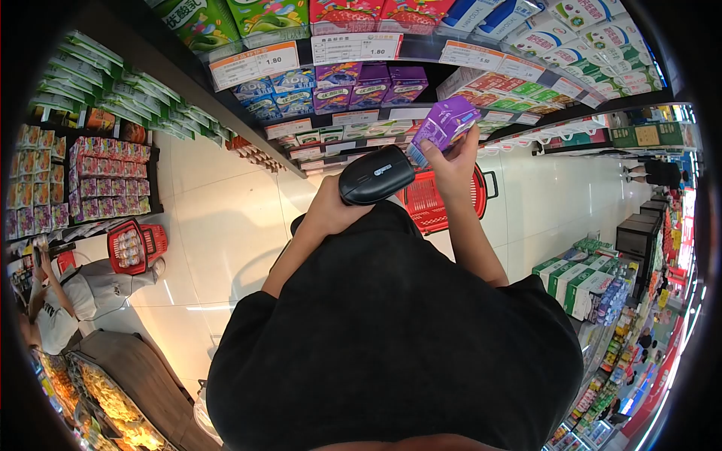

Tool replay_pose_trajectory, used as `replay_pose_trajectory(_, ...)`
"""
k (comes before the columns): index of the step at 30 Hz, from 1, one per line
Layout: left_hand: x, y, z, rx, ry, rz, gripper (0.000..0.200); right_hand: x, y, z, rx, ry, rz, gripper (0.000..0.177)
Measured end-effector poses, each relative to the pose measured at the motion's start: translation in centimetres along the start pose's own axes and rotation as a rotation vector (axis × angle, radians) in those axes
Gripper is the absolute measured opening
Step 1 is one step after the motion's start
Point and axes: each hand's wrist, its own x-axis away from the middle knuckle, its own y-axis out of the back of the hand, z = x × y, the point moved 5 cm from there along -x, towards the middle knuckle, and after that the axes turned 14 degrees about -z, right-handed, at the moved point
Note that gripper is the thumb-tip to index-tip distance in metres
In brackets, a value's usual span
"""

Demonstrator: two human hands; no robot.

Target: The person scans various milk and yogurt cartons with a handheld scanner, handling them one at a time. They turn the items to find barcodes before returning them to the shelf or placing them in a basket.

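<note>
My left hand is wrapped round a black handheld barcode scanner, whose rounded head points to the right. Just beside it, my right hand grips a purple drink carton, tilted, with thumb and fingers at its lower side. Scanner and carton are close to each other. Purple cartons of similar look stand on the shelf beyond, under a price tag. Below my hands, a red shopping basket is partly hidden by the scanner, my right arm and my body.
Green cartons and white-and-green packs fill the upper shelf ahead. At left, another person stands near a red basket. Boxed goods are stacked at right, and a distant person is in the aisle.
</note>
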Motion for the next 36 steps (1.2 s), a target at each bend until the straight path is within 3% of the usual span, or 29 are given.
replay_pose_trajectory(21, 0.3, 0.1, 0.2, 0.004, 0.009, -0.011, 0.047, 0.4, -0.1, -0.5, -0.029, -0.031, -0.006, 0.062)
replay_pose_trajectory(36, 1.0, 0.2, 0.2, 0.026, 0.015, 0.026, 0.046, -5.7, -4.3, -1.4, 0.03, 0.264, -0.026, 0.086)
